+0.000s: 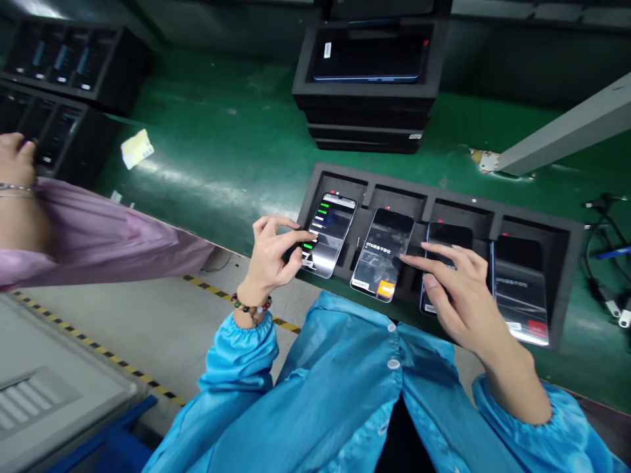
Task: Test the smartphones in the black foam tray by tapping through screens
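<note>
Several phones lie in a row in a black foam tray (345, 176). My left hand (276, 253) has its index finger at the screen of the leftmost phone (332, 230), which shows a list with green lines; its fingers are apart and hold nothing. The second phone (382, 253) has white text and an orange button. My right hand (456, 289) spreads over the third phone (436, 233), partly hiding it, with its index fingertip at the second phone's right edge. At the right end, the fourth phone (520, 282) shows a red button.
Behind the tray stands a stack of black foam trays (367, 105) with a phone on top. More black trays (113, 66) are at the left, near another person's hand (17, 161). A yellow paper (137, 149), a grey post (566, 125) and cables (599, 269) are around the green table (221, 157).
</note>
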Available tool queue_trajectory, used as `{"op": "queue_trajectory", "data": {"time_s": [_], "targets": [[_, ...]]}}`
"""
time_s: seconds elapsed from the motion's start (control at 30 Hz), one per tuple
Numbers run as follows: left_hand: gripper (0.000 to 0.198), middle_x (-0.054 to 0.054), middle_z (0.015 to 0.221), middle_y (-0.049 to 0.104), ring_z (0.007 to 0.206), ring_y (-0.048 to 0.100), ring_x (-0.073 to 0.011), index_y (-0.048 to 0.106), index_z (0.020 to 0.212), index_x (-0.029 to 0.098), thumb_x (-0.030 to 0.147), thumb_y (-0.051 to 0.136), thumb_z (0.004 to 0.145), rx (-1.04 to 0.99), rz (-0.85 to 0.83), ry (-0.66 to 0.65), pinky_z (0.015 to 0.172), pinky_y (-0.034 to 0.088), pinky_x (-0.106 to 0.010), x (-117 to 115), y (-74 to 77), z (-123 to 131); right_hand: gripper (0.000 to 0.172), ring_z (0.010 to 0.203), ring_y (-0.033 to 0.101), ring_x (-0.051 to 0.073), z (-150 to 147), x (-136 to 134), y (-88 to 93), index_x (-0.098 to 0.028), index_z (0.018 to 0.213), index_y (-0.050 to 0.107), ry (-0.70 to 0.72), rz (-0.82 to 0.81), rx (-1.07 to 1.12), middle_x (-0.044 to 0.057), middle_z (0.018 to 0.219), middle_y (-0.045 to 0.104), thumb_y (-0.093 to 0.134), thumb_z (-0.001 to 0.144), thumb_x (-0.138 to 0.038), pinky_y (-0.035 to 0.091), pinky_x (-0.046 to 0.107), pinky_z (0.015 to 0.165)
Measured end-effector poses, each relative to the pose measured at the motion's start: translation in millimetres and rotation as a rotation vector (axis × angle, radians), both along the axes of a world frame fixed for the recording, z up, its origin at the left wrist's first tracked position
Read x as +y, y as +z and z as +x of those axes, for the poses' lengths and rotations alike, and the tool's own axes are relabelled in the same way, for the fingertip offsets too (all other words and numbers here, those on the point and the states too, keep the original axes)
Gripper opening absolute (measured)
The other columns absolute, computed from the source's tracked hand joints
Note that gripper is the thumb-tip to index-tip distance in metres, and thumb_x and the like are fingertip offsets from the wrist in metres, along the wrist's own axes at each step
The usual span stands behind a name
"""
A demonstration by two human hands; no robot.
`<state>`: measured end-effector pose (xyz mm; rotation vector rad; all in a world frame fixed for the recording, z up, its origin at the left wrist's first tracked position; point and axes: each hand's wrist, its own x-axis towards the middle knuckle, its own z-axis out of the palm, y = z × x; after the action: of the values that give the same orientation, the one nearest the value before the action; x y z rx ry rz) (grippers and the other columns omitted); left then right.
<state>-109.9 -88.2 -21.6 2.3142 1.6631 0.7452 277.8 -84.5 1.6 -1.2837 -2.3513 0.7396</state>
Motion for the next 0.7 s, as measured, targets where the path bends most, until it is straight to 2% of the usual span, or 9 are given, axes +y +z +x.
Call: {"op": "queue_trajectory", "data": {"time_s": [0.13, 0.27, 0.4, 0.47, 0.53, 0.63, 0.7], "targets": [[0.037, -0.007, 0.104, 0.077, 0.112, 0.069, -0.0292, 0.082, 0.114, 0.029, 0.038, 0.047, 0.103, 0.0, 0.021, -0.004, 0.107, 0.037, -0.056, -3.6, 1.0, -1.5, 0.039, 0.15, 0.054, 0.03, 0.4, 0.8, -0.2, -0.03, 0.147, 0.065, 0.002, 0.008, 0.003, 0.01, 0.14, 0.073, 0.043, 0.114, -0.028, 0.031, 0.057, 0.124], [0.044, -0.009, 0.116, 0.078, 0.121, 0.066, -0.0312, 0.076, 0.13, 0.029, 0.044, 0.043, 0.106, 0.006, -0.021, 0.04, 0.109, 0.036, -0.056, 4.5, 1.4, 7.0, 0.039, 0.149, 0.055, 0.029, -0.9, 2.2, 2.8, -0.029, 0.146, 0.066, -0.014, 0.027, 0.009, 0.01, 0.14, 0.073, 0.043, 0.114, -0.027, 0.033, 0.055, 0.124], [0.047, -0.009, 0.125, 0.078, 0.128, 0.062, -0.0323, 0.072, 0.137, 0.03, 0.05, 0.042, 0.107, 0.04, -0.077, 0.042, 0.113, 0.034, -0.057, 12.7, 1.5, 13.4, 0.039, 0.145, 0.061, 0.029, 14.9, 0.6, 8.8, -0.031, 0.144, 0.069, -0.136, 0.048, 0.031, 0.008, 0.143, 0.073, 0.045, 0.113, -0.029, 0.036, 0.055, 0.124], [0.048, -0.009, 0.124, 0.078, 0.128, 0.062, -0.0332, 0.072, 0.138, 0.03, 0.052, 0.042, 0.108, 0.034, -0.054, 0.058, 0.113, 0.034, -0.057, 12.7, 3.4, 13.6, 0.038, 0.143, 0.063, 0.029, 39.2, -1.9, 8.6, -0.03, 0.141, 0.072, -0.295, 0.072, 0.042, 0.008, 0.143, 0.074, 0.047, 0.112, -0.033, 0.039, 0.054, 0.125], [0.049, -0.011, 0.126, 0.077, 0.127, 0.063, -0.0343, 0.072, 0.139, 0.029, 0.052, 0.042, 0.107, 0.012, -0.037, 0.089, 0.114, 0.034, -0.058, 11.8, 6.8, 12.8, 0.038, 0.14, 0.066, 0.029, 75.7, -5.2, 4.6, -0.028, 0.138, 0.075, -0.553, 0.126, 0.017, 0.009, 0.141, 0.076, 0.051, 0.111, -0.038, 0.045, 0.05, 0.122], [0.047, -0.011, 0.128, 0.077, 0.126, 0.064, -0.0352, 0.073, 0.14, 0.029, 0.048, 0.046, 0.107, -0.007, -0.038, 0.118, 0.116, 0.034, -0.059, 14.7, 13.9, 12.9, 0.039, 0.126, 0.072, 0.028, 141.5, -6.8, -5.9, -0.024, 0.133, 0.078, -0.945, 0.196, -0.112, 0.012, 0.129, 0.08, 0.057, 0.107, -0.042, 0.053, 0.045, 0.111], [0.046, -0.01, 0.128, 0.077, 0.126, 0.064, -0.0357, 0.073, 0.14, 0.031, 0.047, 0.047, 0.106, -0.003, -0.031, 0.105, 0.117, 0.035, -0.061, 22.0, 20.5, 16.7, 0.035, 0.115, 0.075, 0.027, 180.2, 1.6, -12.9, -0.02, 0.126, 0.081, -1.04, 0.18, -0.181, 0.013, 0.122, 0.082, 0.063, 0.103, -0.04, 0.054, 0.042, 0.105]]}}
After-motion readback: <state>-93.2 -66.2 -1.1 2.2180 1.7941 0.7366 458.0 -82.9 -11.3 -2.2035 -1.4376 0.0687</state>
